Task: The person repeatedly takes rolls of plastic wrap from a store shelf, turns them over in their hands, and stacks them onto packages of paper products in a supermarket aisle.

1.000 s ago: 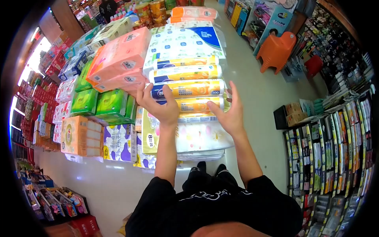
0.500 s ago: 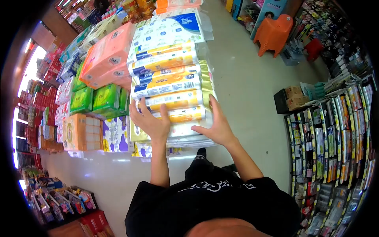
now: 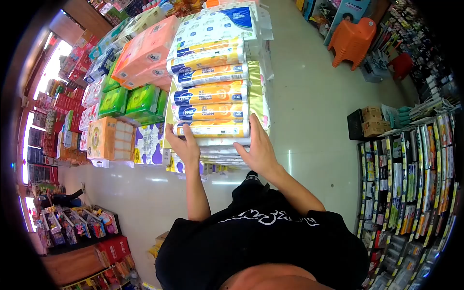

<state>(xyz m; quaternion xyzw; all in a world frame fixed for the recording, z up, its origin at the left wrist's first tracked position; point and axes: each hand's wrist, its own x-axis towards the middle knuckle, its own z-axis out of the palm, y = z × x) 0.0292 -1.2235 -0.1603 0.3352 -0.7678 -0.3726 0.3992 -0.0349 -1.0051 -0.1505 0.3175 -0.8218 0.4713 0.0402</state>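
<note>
Several orange-and-white packaged rolls (image 3: 210, 94) with dark blue logos and a "100" mark lie side by side on stacked packs of paper. My left hand (image 3: 186, 146) is open, thumb and fingers apart, at the left end of the nearest roll (image 3: 215, 129). On the right end of the same roll, my right hand (image 3: 259, 151) is also open, its fingers pointing forward along the row. Whether the fingertips press on the roll I cannot tell. Beneath the rolls, a yellow-green pack (image 3: 258, 89) shows on the right.
Left of the rolls are pink packs (image 3: 145, 48), green packs (image 3: 142, 101) and an orange tissue pack (image 3: 108, 137). A white toilet-paper pack (image 3: 212, 29) lies behind. Orange stools (image 3: 353, 43) stand across the aisle; a stocked shelf (image 3: 411, 174) runs along the right.
The rolls now lie more evenly, with more logos facing up. My left hand has come off the top of the rolls to the nearest one's left end. The view has shifted slightly.
</note>
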